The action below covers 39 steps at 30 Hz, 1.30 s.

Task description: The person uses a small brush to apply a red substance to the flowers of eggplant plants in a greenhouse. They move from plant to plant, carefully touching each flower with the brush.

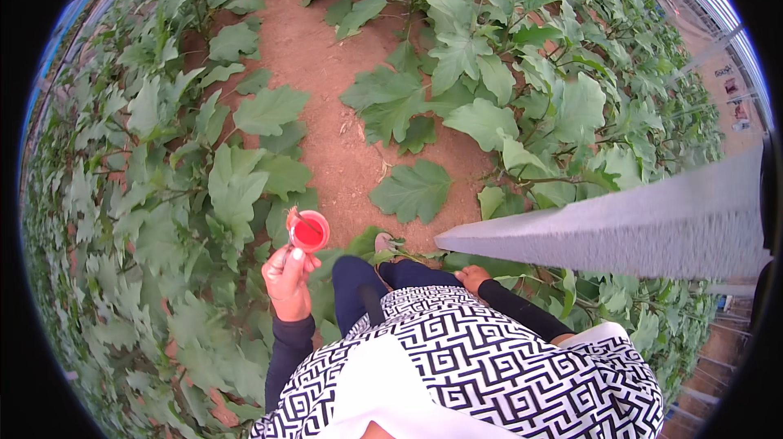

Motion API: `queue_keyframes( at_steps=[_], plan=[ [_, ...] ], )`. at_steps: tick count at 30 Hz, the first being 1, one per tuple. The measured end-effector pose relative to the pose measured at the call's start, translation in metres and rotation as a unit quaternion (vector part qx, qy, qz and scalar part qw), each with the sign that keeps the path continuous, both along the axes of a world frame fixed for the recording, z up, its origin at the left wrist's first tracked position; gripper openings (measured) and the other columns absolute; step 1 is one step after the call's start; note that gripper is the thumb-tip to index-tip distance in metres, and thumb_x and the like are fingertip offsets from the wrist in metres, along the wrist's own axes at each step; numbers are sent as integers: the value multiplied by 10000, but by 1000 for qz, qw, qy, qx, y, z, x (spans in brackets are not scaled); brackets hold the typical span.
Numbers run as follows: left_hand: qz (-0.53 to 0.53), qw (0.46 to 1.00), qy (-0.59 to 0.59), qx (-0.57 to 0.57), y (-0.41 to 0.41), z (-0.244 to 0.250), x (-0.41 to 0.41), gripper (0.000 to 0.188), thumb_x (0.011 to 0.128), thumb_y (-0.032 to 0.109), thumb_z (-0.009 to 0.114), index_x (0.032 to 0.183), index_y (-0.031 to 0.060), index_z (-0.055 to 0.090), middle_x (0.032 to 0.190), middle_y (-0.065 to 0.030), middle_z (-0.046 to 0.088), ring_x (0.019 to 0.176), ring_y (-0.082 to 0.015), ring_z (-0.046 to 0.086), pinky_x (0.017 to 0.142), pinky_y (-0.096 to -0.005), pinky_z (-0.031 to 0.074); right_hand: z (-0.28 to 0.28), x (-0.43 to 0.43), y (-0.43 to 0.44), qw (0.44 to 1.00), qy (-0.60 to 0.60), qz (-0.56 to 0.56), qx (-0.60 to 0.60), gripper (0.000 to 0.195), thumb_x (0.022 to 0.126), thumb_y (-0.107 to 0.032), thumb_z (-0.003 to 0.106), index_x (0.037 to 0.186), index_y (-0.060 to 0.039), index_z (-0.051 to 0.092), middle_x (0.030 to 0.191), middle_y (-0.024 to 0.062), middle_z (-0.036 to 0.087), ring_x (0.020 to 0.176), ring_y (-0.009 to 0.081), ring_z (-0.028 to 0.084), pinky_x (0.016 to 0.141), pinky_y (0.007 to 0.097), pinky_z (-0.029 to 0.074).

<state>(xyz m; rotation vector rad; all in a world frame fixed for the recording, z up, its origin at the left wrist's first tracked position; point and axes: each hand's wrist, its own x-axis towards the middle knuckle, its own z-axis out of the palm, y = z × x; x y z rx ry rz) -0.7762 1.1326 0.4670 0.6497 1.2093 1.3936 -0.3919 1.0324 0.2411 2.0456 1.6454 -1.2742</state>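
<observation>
My left hand (289, 283) is raised in front of the leaves on the left and grips a small cup of red liquid (308, 232). A thin stick or brush handle (308, 221) leans in the cup, its lower end in the red. Something frayed and reddish hangs at the cup's rim near my fingers. My right hand (473, 279) is low beside my right thigh, against the dark trousers (422, 274). Its fingers are partly hidden, and I cannot make out anything in them.
Broad-leaved plants, apparently eggplants (452, 60), grow on both sides of a bare soil path (306, 60). A pale grey post (599, 225) slants in from the right, close to my right hand. My shoe (384, 242) shows on the soil. Greenhouse framing (722, 5) curves along the rim.
</observation>
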Motion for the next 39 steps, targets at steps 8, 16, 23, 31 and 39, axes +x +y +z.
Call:
queue_keyframes(
  at_steps=[8, 16, 23, 31, 39],
  plan=[
    [-66, 998, -7, 18, 210, 3, -47, 210, 804, 136, 525, 640, 6, 510, 615, -58, 533, 559, -105, 494, 510, -202, 338, 13, -42, 114, 993, 49, -105, 17, 377, 828, -386, 478, 827, -30, 600, 778, 157, 595, 761, 273, 573, 688, 375, 430],
    [-218, 975, 44, -5, 440, -38, -72, 255, 796, 165, 555, 601, 8, 508, 585, -33, 522, 566, -100, 504, 517, -204, 335, 59, -188, 323, 957, 262, 110, 61, 329, 868, -362, 427, 979, -105, 598, 1050, 32, 560, 1104, 237, 402, 934, 396, 268],
    [-293, 956, 27, -26, 581, -60, -41, 262, 802, 132, 537, 567, 24, 492, 571, -50, 512, 569, -121, 511, 521, -221, 342, 98, -215, 402, 972, 121, 50, 198, 321, 809, -381, 510, 760, -79, 606, 824, 22, 558, 906, 216, 457, 816, 364, 327],
    [-376, 924, 23, -61, 709, -105, 41, 233, 791, 122, 542, 590, 10, 504, 582, -48, 512, 589, -135, 528, 556, -235, 386, 35, -182, 472, 947, 240, -148, 156, 204, 778, -255, 596, 824, -56, 590, 802, 86, 568, 804, 260, 526, 748, 335, 410],
    [-505, 860, 38, -62, 812, -280, 116, 214, 780, 113, 541, 600, 5, 497, 590, -59, 517, 584, -142, 528, 551, -244, 396, -180, 18, 616, 905, -267, -249, 218, 237, 732, -207, 578, 900, -40, 560, 933, 162, 545, 875, 340, 509, 751, 427, 411]
  ],
)
